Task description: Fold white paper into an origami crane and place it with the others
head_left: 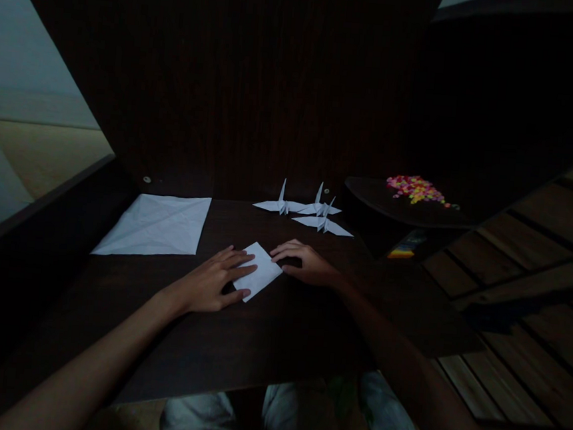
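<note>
Folded white paper square (262, 274) lay on dark wooden desk (194, 351) under your splayed, ungripping left hand (218, 281); your right hand (303, 262) met its edge, pinch unclear. It seemed light, easily creased, best held by edges. Beyond stood white paper cranes (318, 210).

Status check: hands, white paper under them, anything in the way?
Left hand spread on small white paper; right hand at its right-hand edge. Paper on dark tabletop. Three paper cranes beyond, apart from it.
</note>
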`<action>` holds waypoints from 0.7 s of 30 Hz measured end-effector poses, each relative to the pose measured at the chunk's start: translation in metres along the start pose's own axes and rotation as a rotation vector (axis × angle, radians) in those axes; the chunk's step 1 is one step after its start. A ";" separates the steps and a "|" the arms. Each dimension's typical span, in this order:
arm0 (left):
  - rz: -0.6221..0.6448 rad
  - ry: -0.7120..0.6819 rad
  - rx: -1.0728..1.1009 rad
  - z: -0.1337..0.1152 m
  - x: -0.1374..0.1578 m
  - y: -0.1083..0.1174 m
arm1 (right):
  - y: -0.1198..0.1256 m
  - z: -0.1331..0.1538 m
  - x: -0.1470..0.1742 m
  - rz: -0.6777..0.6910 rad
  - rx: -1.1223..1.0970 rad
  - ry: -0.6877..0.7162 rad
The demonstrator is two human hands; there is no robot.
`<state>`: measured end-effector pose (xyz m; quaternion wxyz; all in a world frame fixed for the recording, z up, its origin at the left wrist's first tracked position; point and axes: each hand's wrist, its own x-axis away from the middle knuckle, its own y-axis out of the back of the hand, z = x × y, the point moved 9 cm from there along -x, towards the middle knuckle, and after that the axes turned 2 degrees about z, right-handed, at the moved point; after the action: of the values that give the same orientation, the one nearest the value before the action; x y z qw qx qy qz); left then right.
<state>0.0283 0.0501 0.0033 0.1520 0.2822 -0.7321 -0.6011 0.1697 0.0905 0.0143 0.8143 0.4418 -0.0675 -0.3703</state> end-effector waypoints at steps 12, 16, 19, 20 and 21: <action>0.016 -0.018 0.004 -0.003 -0.001 -0.002 | 0.003 0.004 -0.001 -0.090 -0.102 0.060; 0.019 -0.045 0.020 -0.010 -0.001 -0.004 | 0.002 0.004 -0.001 -0.126 -0.104 0.030; 0.005 -0.067 0.045 -0.017 -0.002 -0.002 | -0.001 0.005 -0.003 -0.142 -0.071 0.004; 0.000 -0.065 0.058 -0.019 -0.002 -0.001 | -0.003 0.006 -0.003 -0.143 -0.050 -0.006; -0.007 -0.052 0.073 -0.020 -0.002 0.000 | -0.004 0.006 -0.004 -0.144 -0.025 -0.021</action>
<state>0.0413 0.0352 0.0079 0.1203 0.2743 -0.7564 -0.5816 0.1620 0.0880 0.0151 0.7902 0.4315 -0.0398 -0.4333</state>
